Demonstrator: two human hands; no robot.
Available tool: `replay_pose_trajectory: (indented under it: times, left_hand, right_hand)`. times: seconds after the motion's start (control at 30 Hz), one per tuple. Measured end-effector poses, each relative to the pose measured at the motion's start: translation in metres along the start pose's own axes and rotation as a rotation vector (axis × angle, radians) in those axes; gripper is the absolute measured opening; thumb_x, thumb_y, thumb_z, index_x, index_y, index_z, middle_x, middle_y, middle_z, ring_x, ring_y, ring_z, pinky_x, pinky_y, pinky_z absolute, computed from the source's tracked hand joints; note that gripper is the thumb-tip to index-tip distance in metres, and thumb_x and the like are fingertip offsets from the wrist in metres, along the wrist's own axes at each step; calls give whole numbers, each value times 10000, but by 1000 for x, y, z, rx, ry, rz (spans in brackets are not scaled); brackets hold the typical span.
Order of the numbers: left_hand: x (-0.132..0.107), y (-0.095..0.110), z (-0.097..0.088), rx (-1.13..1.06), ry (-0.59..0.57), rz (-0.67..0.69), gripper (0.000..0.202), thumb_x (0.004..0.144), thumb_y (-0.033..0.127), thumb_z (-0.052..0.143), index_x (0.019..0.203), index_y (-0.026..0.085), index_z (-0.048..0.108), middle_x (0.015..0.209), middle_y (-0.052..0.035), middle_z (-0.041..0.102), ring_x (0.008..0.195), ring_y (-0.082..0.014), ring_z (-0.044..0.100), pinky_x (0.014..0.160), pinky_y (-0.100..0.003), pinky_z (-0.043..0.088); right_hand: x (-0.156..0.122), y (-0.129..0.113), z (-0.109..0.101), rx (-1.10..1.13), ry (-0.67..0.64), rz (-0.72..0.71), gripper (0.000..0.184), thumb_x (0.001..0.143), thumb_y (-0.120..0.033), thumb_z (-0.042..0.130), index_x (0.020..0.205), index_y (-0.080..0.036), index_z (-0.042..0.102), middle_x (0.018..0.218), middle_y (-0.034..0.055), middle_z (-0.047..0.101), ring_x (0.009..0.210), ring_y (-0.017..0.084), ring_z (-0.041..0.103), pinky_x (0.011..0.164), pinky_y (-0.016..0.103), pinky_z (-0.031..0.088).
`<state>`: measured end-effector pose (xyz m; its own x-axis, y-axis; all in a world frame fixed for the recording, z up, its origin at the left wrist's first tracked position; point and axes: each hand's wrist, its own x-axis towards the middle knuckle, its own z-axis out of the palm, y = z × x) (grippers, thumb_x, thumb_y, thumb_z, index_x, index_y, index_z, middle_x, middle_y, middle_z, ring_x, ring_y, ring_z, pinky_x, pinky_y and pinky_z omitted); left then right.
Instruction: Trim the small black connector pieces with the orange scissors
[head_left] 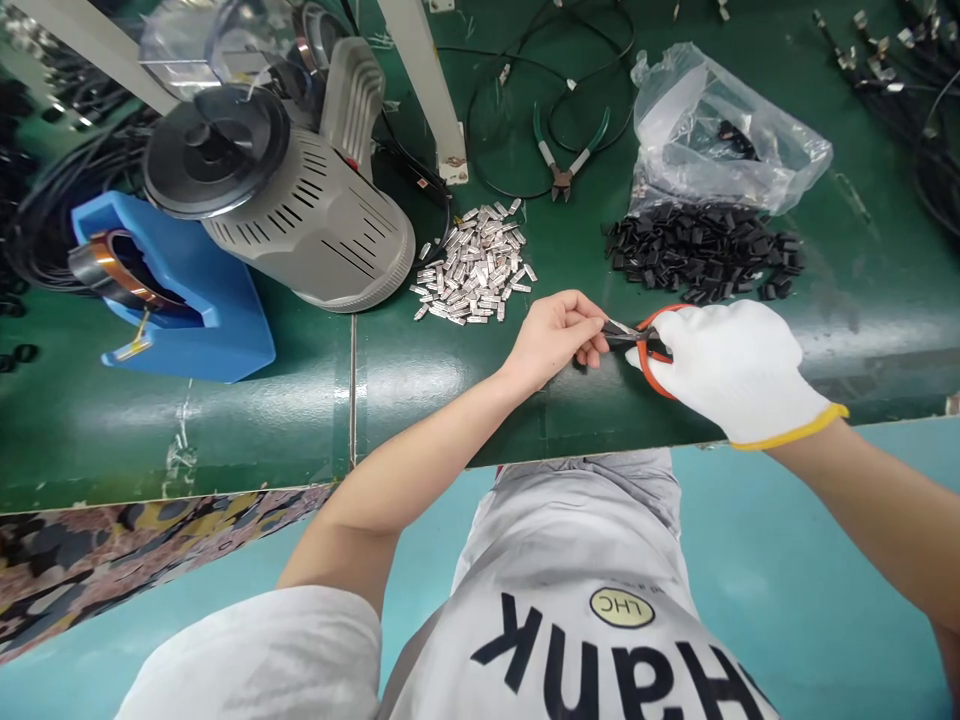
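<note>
My bare left hand (pixel 556 335) is closed in a pinch on a small dark part, too small to name, just above the green table's near edge. My right hand (pixel 739 365) wears a white glove with a yellow cuff and grips orange-handled scissors (pixel 646 345). The scissor blades point left and meet the pinched part at my left fingertips. A heap of small silver metal pieces (pixel 476 268) lies just beyond my left hand. A heap of small black pieces (pixel 705 252) lies beyond my right hand.
A clear plastic bag (pixel 720 135) sits behind the black heap. Green-handled pliers (pixel 566 160) and black cables (pixel 525 100) lie at the back. A grey round machine (pixel 300 200) and a blue tape holder (pixel 187 290) stand left. Terminated wires (pixel 900 70) fill the far right corner.
</note>
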<state>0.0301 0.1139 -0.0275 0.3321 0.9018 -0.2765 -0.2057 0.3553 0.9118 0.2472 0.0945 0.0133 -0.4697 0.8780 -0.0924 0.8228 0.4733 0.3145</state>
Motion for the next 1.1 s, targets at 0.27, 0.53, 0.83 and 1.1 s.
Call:
replay_pose_trajectory:
  times: [0.27, 0.53, 0.83, 1.1]
  left_hand:
    - [-1, 2, 1, -9, 17, -12, 116, 856, 182, 676, 827, 143, 571, 607, -10, 697, 450, -98, 623, 469, -197, 448]
    - [-1, 2, 0, -8, 22, -47, 174, 856, 223, 708, 826, 150, 553, 629, -26, 714, 482, -126, 671, 478, -202, 476]
    - [-1, 7, -2, -44, -9, -87, 182, 849, 205, 716, 826, 144, 547, 636, -31, 713, 504, -143, 690, 492, -217, 515]
    - [1, 6, -5, -58, -34, -102, 176, 854, 206, 716, 829, 139, 555, 655, -44, 721, 520, -152, 704, 510, -229, 542]
  right_hand:
    - [2, -4, -2, -1, -7, -2, 533, 1000, -517, 289, 990, -142, 668, 719, 119, 604, 637, 236, 520, 660, 365, 119]
    - [1, -1, 1, 36, -45, 1, 610, 1002, -590, 266, 966, -139, 674, 684, 129, 613, 614, 227, 513, 651, 356, 104]
    - [-3, 1, 8, 65, -69, -17, 661, 991, -654, 277, 1040, -132, 680, 665, 114, 625, 634, 243, 555, 664, 343, 120]
    - [0, -3, -4, 98, -77, 27, 650, 948, -722, 336, 1001, -175, 684, 732, 112, 675, 672, 253, 600, 648, 340, 120]
